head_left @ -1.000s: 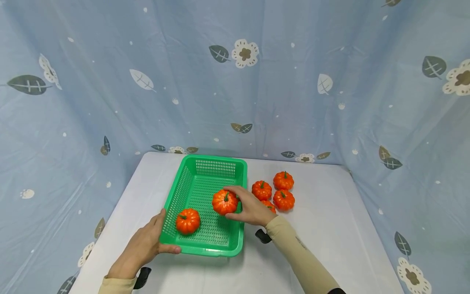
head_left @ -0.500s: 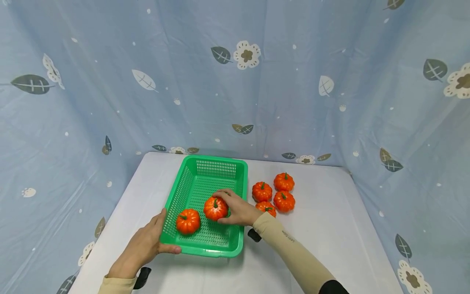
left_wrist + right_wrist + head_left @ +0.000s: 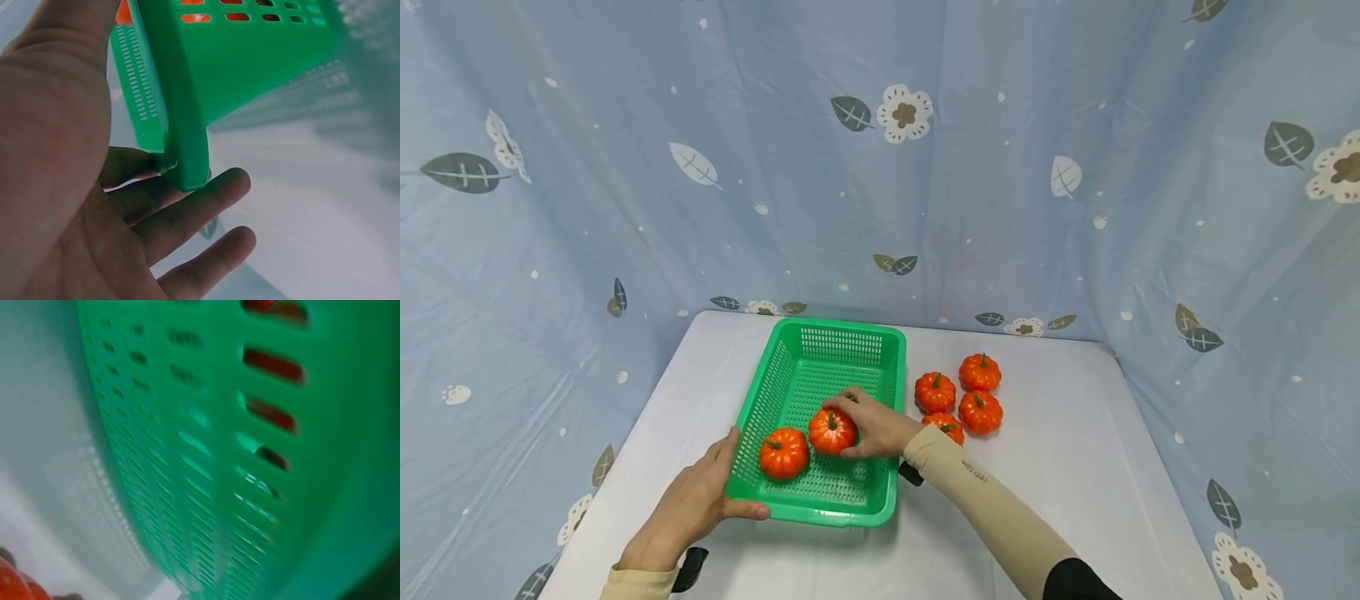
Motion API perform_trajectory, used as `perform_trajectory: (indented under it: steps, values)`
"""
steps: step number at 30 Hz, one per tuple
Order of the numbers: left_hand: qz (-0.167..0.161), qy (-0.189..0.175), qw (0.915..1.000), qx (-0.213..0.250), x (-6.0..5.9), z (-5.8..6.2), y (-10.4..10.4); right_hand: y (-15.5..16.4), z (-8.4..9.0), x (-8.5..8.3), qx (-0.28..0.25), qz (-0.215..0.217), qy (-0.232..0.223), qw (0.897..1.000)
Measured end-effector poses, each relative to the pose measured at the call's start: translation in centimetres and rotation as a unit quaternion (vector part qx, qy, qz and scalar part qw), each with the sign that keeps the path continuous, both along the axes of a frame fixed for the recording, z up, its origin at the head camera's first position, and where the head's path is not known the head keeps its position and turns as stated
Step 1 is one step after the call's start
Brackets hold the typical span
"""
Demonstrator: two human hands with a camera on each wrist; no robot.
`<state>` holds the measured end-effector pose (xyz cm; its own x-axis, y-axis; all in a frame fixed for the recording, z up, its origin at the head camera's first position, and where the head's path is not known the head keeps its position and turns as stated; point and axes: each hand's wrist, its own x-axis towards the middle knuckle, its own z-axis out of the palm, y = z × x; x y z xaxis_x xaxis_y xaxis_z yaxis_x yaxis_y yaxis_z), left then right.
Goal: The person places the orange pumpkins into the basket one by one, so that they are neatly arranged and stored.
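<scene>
The right hand (image 3: 871, 428) has carried its pumpkin (image 3: 831, 432) down from mid-basket a second ago to the floor of the green basket (image 3: 820, 336), lower centre of frame, just beside the first pumpkin (image 3: 783, 452); its grip still curls around it. The left hand (image 3: 688, 504) pinches the basket's near corner. Four more pumpkins (image 3: 958, 393) wait on the desk (image 3: 1075, 467).
</scene>
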<state>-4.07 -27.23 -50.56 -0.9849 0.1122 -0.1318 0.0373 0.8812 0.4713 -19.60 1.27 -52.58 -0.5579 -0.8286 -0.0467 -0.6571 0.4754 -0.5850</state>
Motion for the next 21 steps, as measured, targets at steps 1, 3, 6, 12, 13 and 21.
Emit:
perform_trajectory:
  steps: [1,3,6,12,13,21]
  values:
    - [-0.001,0.002,1.0000,-0.001,0.02,-0.02,0.00,0.00,-0.11,0.06,0.004,0.004,0.004,1.000]
    - [-0.003,0.004,1.0000,-0.001,0.04,-0.03,0.00,-0.04,-0.37,0.18,0.010,0.011,0.012,1.000]
    - [-0.002,0.002,1.0000,-0.001,0.05,-0.04,0.04,-0.12,-0.70,0.38,0.015,0.021,0.025,0.999]
    - [0.001,-0.004,1.0000,0.000,0.05,-0.01,0.13,-0.18,-1.07,0.74,0.031,0.028,0.052,0.998]
    - [0.001,-0.004,1.0000,-0.001,0.05,-0.01,0.14,-0.18,-1.08,0.79,0.034,0.027,0.052,0.998]
    - [0.003,-0.003,1.0000,0.002,0.02,-0.15,0.06,-0.20,-0.97,1.04,0.046,0.032,0.055,0.997]
